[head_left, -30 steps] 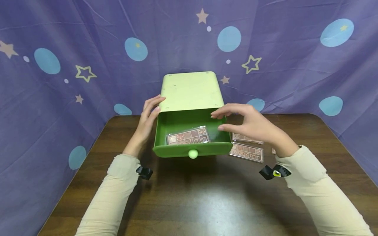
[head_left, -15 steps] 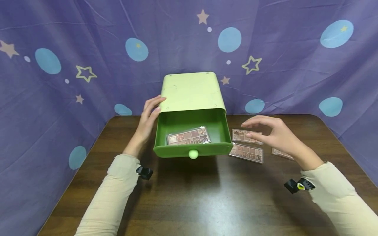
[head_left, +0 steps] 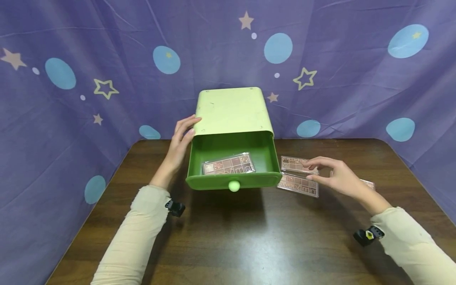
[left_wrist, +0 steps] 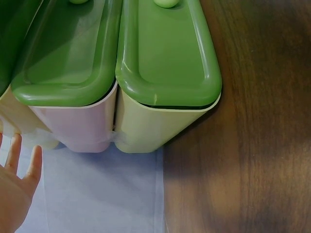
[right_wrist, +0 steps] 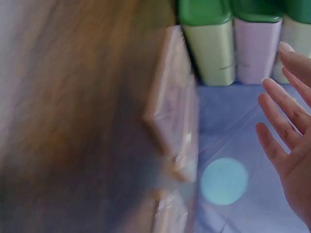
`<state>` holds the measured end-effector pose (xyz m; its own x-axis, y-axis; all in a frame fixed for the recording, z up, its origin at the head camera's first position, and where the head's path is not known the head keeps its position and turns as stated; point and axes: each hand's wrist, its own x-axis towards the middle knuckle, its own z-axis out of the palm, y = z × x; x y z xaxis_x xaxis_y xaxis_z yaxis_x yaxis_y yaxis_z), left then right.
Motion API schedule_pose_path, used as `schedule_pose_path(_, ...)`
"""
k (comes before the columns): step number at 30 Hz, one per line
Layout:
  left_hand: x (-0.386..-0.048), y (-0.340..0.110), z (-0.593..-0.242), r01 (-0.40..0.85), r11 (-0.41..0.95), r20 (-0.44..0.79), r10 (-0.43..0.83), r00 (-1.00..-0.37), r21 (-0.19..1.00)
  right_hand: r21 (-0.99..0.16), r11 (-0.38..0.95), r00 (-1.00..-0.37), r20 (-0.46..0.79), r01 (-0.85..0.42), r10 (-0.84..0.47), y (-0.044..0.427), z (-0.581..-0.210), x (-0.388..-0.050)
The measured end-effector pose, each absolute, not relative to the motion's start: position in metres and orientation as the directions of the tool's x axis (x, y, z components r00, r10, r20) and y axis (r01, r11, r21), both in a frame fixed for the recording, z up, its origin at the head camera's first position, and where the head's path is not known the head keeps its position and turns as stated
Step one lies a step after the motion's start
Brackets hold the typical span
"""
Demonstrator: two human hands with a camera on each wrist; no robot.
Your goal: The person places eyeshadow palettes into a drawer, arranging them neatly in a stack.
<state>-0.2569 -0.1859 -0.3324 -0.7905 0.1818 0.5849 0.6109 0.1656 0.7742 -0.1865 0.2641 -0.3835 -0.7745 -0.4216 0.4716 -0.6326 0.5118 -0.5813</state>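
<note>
A light-green storage box (head_left: 231, 111) stands on the table with its green top drawer (head_left: 210, 183) pulled out. Inside that drawer lies an eyeshadow palette (head_left: 229, 164) in a clear case. My left hand (head_left: 177, 146) rests against the box's left side, fingertips at its top edge. To the right of the box, my right hand (head_left: 338, 178) hovers at the palettes, thumb and fingers apart. Beneath its fingertips are a back palette (head_left: 293, 163) and a front palette (head_left: 297, 184); whether it touches either I cannot tell. Another palette (head_left: 368, 184) is partly hidden behind this hand.
Below the pulled-out drawer, the left wrist view shows further tiers with green drawer fronts (left_wrist: 165, 58), one tier with a pink shell (left_wrist: 80, 126). A purple curtain (head_left: 228, 47) with stars and dots hangs behind the brown wooden table (head_left: 221, 241).
My right hand has moved from above the drawer's right side to the palettes on the right. My left hand stays on the box, and the drawer and its palette have not moved.
</note>
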Motion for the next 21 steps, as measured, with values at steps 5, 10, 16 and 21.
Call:
schedule_pose_path(5,-0.257,-0.185,-0.331,0.606,0.178,0.58,0.178,-0.795,0.776,-0.589,0.549,-0.805,0.409,-0.593,-0.431,0.275,-0.4,-0.193)
schedule_pose_path(10,-0.257,-0.184,-0.329,0.596,0.178,0.569,0.181,-0.802,0.783,-0.589,0.58,-0.823,0.338,-0.563,-0.456,0.282,-0.413,-0.198)
schedule_pose_path(16,-0.257,-0.185,-0.331,0.607,0.176,0.581,0.18,-0.794,0.775,-0.609,0.579,-0.827,0.261,-0.542,-0.498,0.283,-0.425,-0.204)
schedule_pose_path(21,-0.256,-0.185,-0.331,0.617,0.171,0.592,0.179,-0.786,0.768,-0.597,0.602,-0.825,0.198,-0.53,-0.53,0.279,-0.431,-0.207)
